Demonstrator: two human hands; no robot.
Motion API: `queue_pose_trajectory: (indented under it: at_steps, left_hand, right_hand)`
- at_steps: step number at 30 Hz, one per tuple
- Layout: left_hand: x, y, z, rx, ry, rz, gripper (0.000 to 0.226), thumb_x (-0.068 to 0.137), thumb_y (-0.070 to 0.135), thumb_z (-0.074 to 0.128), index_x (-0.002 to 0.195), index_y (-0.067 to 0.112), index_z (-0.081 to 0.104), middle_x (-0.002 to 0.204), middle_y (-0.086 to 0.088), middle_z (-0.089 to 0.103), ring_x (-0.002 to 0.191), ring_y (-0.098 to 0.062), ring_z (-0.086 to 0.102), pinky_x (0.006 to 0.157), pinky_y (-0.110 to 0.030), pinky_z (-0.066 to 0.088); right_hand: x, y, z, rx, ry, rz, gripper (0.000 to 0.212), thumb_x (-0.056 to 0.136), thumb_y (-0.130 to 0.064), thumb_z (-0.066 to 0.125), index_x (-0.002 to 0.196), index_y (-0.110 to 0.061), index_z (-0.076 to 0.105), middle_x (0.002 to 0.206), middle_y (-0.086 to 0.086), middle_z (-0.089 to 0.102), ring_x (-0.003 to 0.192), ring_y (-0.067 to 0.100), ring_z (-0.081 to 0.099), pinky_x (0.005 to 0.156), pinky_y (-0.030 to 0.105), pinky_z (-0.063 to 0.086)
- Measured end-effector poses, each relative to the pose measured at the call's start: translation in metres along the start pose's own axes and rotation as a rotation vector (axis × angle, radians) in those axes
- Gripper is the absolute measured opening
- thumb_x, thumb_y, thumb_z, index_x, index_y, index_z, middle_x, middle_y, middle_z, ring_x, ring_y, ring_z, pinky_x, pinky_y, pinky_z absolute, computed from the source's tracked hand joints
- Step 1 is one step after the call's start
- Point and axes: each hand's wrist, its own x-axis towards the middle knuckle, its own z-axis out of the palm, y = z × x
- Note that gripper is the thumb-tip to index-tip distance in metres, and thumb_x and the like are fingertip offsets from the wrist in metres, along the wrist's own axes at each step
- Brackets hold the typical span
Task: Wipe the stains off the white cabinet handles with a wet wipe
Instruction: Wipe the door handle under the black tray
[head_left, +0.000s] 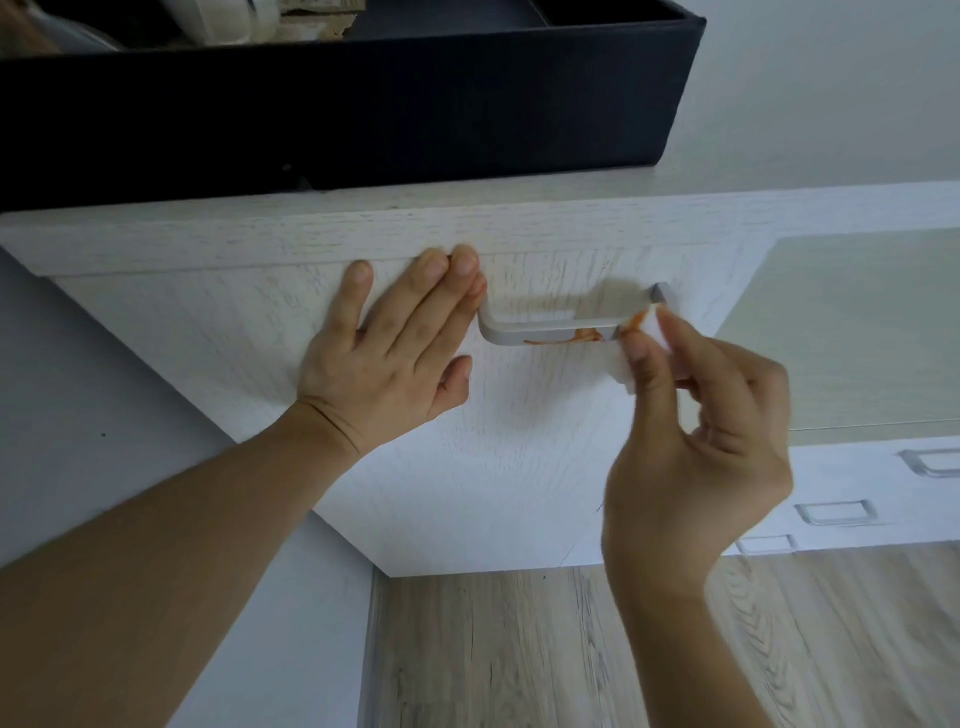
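Left hand (387, 353) flat on cabinet front (467, 467), right hand (696, 441) pinching wet wipe (647, 338) at stained handle (545, 332)

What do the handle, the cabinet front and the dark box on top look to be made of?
The handle looks like brushed metal or metal-look plastic: a matte silvery bar with a soft sheen, streaked orange. The cabinet front seems to be white wood-grain laminate or painted wood, with fine grain lines. The dark box appears fabric-covered, its navy surface dull and faintly woven; that is uncertain.
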Motion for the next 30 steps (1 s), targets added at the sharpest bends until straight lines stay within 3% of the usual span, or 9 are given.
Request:
queue_pose_trajectory:
  at_steps: [4,8,11,14,19,25,30]
  left_hand:
    - [0.0,0.0,-0.001,-0.003,0.005,0.001,0.073,0.09,0.039,0.035,0.148,-0.001,0.017,0.158,-0.015,0.002,0.146,-0.025,0.005,0.118,-0.048,0.006]
    - [0.0,0.0,0.0,-0.003,0.007,-0.002,0.072,0.09,0.039,0.034,0.148,-0.001,0.018,0.158,-0.015,0.002,0.146,-0.025,0.005,0.118,-0.048,0.006]
    - [0.001,0.0,-0.001,-0.002,0.0,-0.002,0.072,0.09,0.039,0.033,0.148,-0.001,0.017,0.158,-0.014,0.001,0.146,-0.025,0.004,0.119,-0.048,0.005]
    - [0.001,0.0,-0.001,-0.012,0.001,-0.004,0.072,0.09,0.039,0.033,0.149,-0.001,0.016,0.158,-0.014,0.001,0.146,-0.025,0.004,0.119,-0.048,0.004]
    - [0.002,0.0,-0.002,-0.017,0.003,-0.006,0.072,0.091,0.039,0.032,0.149,-0.001,0.016,0.158,-0.014,0.001,0.146,-0.025,0.003,0.118,-0.047,0.005]
    - [0.003,0.0,-0.002,-0.013,0.003,-0.004,0.073,0.091,0.039,0.032,0.149,-0.001,0.015,0.158,-0.014,0.0,0.146,-0.025,0.003,0.118,-0.047,0.005]
    - [0.002,0.001,-0.002,-0.008,0.002,-0.001,0.072,0.091,0.039,0.031,0.149,-0.001,0.015,0.158,-0.014,0.0,0.146,-0.025,0.003,0.118,-0.047,0.005]
  right_hand:
    - [-0.001,0.0,-0.006,-0.053,-0.05,-0.092,0.019,0.084,-0.012,0.069,0.103,-0.012,0.067,0.089,-0.015,0.052,0.08,0.005,0.055,0.074,0.004,0.04]
    - [0.0,0.001,-0.007,-0.074,-0.074,-0.168,0.021,0.085,-0.014,0.069,0.105,-0.014,0.064,0.093,-0.014,0.053,0.08,0.016,0.057,0.075,0.009,0.043]
    - [-0.003,0.002,-0.001,-0.066,-0.101,-0.152,0.021,0.083,-0.012,0.07,0.104,-0.013,0.066,0.092,-0.005,0.053,0.081,0.006,0.055,0.074,0.006,0.04]
    - [-0.003,0.002,0.002,-0.066,-0.087,-0.115,0.024,0.081,-0.011,0.072,0.104,-0.014,0.065,0.09,-0.007,0.053,0.084,-0.01,0.05,0.071,0.002,0.038]
    - [-0.003,0.001,0.001,-0.089,-0.116,-0.176,0.024,0.08,-0.009,0.072,0.104,-0.009,0.066,0.09,-0.005,0.056,0.082,-0.002,0.054,0.074,0.002,0.041]
    - [0.0,0.002,-0.003,-0.082,-0.079,-0.111,0.025,0.082,-0.014,0.07,0.106,-0.012,0.064,0.089,-0.006,0.057,0.083,-0.011,0.052,0.072,0.002,0.04]
    - [0.001,-0.001,-0.004,-0.085,-0.083,-0.121,0.024,0.083,-0.013,0.07,0.106,-0.012,0.064,0.089,-0.008,0.055,0.08,-0.007,0.052,0.068,0.002,0.038]
